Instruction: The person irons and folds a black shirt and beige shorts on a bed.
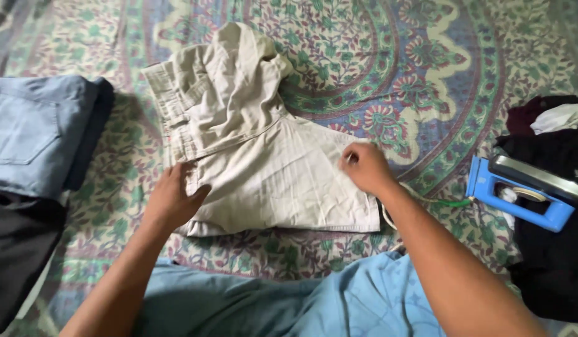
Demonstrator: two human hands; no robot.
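Below, floral bedsheet (426,56), beige trousers (270,168), folded jeans (33,131)

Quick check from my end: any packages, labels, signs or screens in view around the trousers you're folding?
None show. On the patterned bedsheet there are only the beige trousers under the left hand and right hand, folded blue jeans at left, and a blue iron on dark clothes at right.

The folded jeans (33,131) run off the left edge; the dark clothes pile (551,249) hides the blue iron's (519,190) far side
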